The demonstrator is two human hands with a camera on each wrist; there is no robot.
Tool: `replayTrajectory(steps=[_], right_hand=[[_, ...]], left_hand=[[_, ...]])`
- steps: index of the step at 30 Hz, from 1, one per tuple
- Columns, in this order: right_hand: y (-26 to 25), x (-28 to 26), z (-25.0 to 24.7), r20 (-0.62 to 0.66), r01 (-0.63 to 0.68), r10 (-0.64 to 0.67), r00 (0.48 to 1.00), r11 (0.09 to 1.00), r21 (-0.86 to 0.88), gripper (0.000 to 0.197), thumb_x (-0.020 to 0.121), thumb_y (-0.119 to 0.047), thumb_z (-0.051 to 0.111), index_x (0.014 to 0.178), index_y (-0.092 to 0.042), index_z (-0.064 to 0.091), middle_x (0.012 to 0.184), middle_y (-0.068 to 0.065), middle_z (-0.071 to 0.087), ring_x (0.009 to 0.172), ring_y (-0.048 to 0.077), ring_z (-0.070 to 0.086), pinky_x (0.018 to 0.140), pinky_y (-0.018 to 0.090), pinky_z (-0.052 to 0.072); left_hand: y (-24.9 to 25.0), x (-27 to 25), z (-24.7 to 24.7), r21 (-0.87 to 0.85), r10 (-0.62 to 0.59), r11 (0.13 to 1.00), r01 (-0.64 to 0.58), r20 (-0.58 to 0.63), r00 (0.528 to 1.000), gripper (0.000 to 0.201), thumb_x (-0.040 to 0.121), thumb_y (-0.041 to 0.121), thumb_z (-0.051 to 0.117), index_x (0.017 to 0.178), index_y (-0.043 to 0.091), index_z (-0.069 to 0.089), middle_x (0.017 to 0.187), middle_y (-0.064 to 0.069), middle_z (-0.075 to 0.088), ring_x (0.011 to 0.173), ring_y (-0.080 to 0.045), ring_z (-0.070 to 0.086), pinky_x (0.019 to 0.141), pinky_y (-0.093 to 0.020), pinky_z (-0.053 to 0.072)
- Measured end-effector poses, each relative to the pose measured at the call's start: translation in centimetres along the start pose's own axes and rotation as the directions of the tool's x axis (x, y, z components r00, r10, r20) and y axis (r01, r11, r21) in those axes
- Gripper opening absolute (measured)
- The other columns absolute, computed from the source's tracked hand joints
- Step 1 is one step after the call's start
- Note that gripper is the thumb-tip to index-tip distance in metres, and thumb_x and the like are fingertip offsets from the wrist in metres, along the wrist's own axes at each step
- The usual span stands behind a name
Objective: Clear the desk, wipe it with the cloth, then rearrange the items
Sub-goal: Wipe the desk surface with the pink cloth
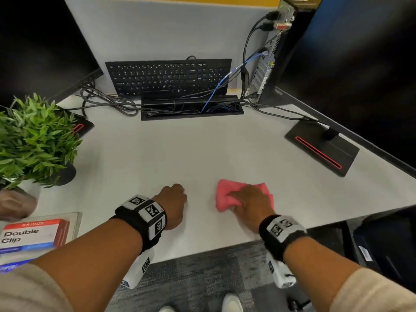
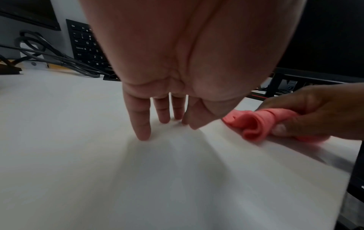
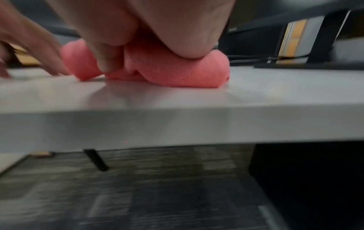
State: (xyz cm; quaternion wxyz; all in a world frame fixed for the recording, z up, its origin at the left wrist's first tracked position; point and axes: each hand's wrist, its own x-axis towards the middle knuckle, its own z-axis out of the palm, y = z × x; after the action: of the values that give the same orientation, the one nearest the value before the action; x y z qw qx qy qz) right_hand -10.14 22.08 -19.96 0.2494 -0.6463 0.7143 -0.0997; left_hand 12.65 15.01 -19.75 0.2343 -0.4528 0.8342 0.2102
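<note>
A crumpled pink cloth (image 1: 225,195) (image 2: 258,123) (image 3: 177,73) lies on the white desk (image 1: 157,158) near its front edge. My right hand (image 1: 249,203) presses down on it, and its thumb (image 3: 107,62) and fingers curl into the folds. About a hand's width to the left, my left hand (image 1: 175,199) (image 2: 165,124) holds nothing. Its fingers (image 2: 140,121) point straight down and their tips touch the bare desktop.
A black keyboard (image 1: 168,77) leans against the back partition behind a cable tray (image 1: 191,109) full of wires. A potted plant (image 1: 33,140) and a Double Clip box (image 1: 33,235) sit at the left. Monitor stands (image 1: 322,147) and a PC tower (image 1: 276,52) are on the right.
</note>
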Motion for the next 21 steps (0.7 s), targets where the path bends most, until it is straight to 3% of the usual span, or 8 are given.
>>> replayTrajectory(steps=[2, 5, 9, 12, 16, 17, 19, 21], right_hand=[[-1.1, -1.4, 2.1, 0.016, 0.102, -0.101, 0.995, 0.993, -0.057, 0.013, 0.09, -0.048, 0.053, 0.092, -0.052, 0.065, 0.096, -0.038, 0.065, 0.092, -0.014, 0.061, 0.097, 0.014, 0.043], [-1.6, -3.5, 4.0, 0.148, 0.225, -0.21, 0.966, 0.97, -0.093, 0.028, 0.089, -0.041, 0.057, 0.116, -0.041, 0.064, 0.097, -0.017, 0.058, 0.091, 0.006, 0.054, 0.086, 0.022, 0.043], [-0.3, -4.2, 4.2, 0.341, 0.345, -0.273, 0.9, 0.923, -0.172, 0.067, 0.073, -0.071, 0.05, 0.134, -0.041, 0.05, 0.113, -0.006, 0.051, 0.105, 0.017, 0.044, 0.097, 0.035, 0.035], [0.5, -3.8, 3.2, 0.382, 0.485, -0.402, 0.832, 0.862, -0.149, 0.05, 0.083, -0.054, 0.052, 0.13, -0.039, 0.056, 0.11, -0.002, 0.053, 0.103, 0.018, 0.046, 0.091, 0.035, 0.038], [0.7, -3.1, 2.1, 0.44, 0.632, -0.539, 0.718, 0.77, -0.088, 0.037, 0.081, -0.017, 0.058, 0.112, -0.032, 0.072, 0.092, 0.003, 0.059, 0.086, 0.023, 0.055, 0.069, 0.029, 0.04], [0.3, -3.0, 1.7, 0.459, 0.644, -0.551, 0.697, 0.763, -0.063, 0.039, 0.082, -0.012, 0.055, 0.113, -0.028, 0.073, 0.094, 0.005, 0.061, 0.09, 0.023, 0.056, 0.072, 0.024, 0.037], [-0.5, -2.8, 1.0, 0.561, 0.607, -0.492, 0.665, 0.795, -0.022, 0.038, 0.088, -0.005, 0.05, 0.116, -0.02, 0.072, 0.11, 0.004, 0.065, 0.107, 0.018, 0.056, 0.082, 0.002, 0.026], [-0.7, -2.6, 0.7, 0.67, 0.589, -0.468, 0.576, 0.806, 0.056, 0.036, 0.086, 0.001, 0.051, 0.111, -0.01, 0.074, 0.112, 0.007, 0.071, 0.11, 0.017, 0.06, 0.083, -0.008, 0.021]], left_hand=[[0.1, -0.2, 0.2, -0.015, -0.008, 1.0, 0.008, -0.015, 1.0, 0.039, 0.09, 0.009, 0.044, 0.128, 0.008, 0.049, 0.149, -0.005, 0.026, 0.132, -0.028, 0.036, 0.107, -0.04, 0.041], [0.5, -0.5, 0.5, -0.032, -0.03, 0.999, 0.029, -0.035, 0.999, 0.038, 0.086, 0.006, 0.047, 0.124, 0.007, 0.049, 0.149, -0.005, 0.027, 0.131, -0.028, 0.037, 0.104, -0.04, 0.043], [1.5, -1.1, 1.4, -0.068, -0.063, 0.996, 0.06, -0.041, 0.997, 0.053, 0.088, 0.009, 0.048, 0.14, 0.008, 0.038, 0.157, -0.006, 0.013, 0.142, -0.028, 0.023, 0.112, -0.042, 0.036], [2.6, -1.8, 2.0, -0.075, -0.069, 0.995, 0.065, -0.048, 0.996, 0.055, 0.089, 0.011, 0.051, 0.142, 0.01, 0.037, 0.156, -0.008, 0.015, 0.142, -0.029, 0.022, 0.112, -0.043, 0.036], [3.7, -2.9, 2.6, -0.135, -0.09, 0.987, 0.084, -0.036, 0.995, 0.046, 0.09, 0.014, 0.05, 0.136, 0.013, 0.045, 0.154, -0.008, 0.02, 0.14, -0.029, 0.025, 0.109, -0.046, 0.038], [3.8, -3.1, 2.7, -0.145, -0.098, 0.985, 0.092, -0.036, 0.994, 0.045, 0.09, 0.014, 0.05, 0.135, 0.013, 0.046, 0.154, -0.007, 0.021, 0.14, -0.029, 0.026, 0.109, -0.045, 0.038], [4.2, -3.3, 2.8, -0.164, -0.114, 0.981, 0.106, -0.039, 0.993, 0.043, 0.09, 0.013, 0.05, 0.133, 0.013, 0.048, 0.155, -0.006, 0.021, 0.14, -0.027, 0.027, 0.109, -0.043, 0.039], [4.6, -3.6, 2.7, -0.171, -0.113, 0.979, 0.106, -0.031, 0.993, 0.041, 0.09, 0.011, 0.047, 0.131, 0.012, 0.048, 0.153, -0.006, 0.022, 0.139, -0.027, 0.029, 0.108, -0.043, 0.039]])
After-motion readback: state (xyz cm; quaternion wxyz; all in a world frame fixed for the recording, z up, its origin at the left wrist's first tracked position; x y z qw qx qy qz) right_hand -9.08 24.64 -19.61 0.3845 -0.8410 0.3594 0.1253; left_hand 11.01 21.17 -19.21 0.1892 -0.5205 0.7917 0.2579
